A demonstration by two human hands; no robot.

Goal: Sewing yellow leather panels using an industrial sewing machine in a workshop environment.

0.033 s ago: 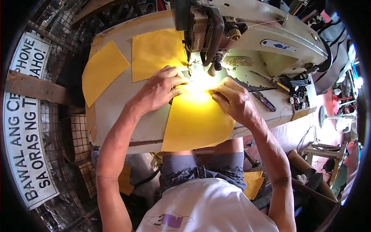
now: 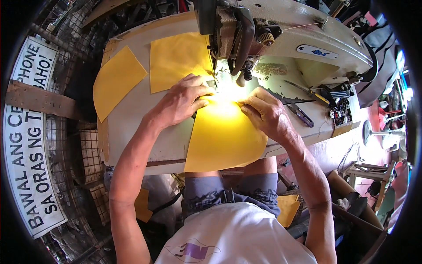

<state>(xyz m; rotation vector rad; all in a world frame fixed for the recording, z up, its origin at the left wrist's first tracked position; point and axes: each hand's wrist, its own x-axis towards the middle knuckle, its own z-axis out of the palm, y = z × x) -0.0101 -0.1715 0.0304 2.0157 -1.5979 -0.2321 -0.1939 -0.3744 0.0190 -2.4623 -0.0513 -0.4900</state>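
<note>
A yellow fabric piece (image 2: 226, 141) lies under my hands, its far edge at the brightly lit needle area of a sewing machine (image 2: 281, 26) and its rounded near end hanging over the table's front edge. My left hand (image 2: 187, 101) pinches the far left corner of that piece. On the other side, my right hand (image 2: 263, 110) grips its far right edge between thumb and fingers. Glare hides the needle and the presser foot. A second yellow fabric piece (image 2: 178, 59) lies flat beyond my left hand, and a third yellow piece (image 2: 119, 81) rests farther left.
Right of my right hand lie scissors (image 2: 301, 115) and a yellow-handled tool (image 2: 318, 97). A small tray of bobbins (image 2: 345, 113) sits at the table's right end. Wire mesh and a white sign (image 2: 33, 141) stand on the left. More yellow fabric (image 2: 288, 210) is below the table.
</note>
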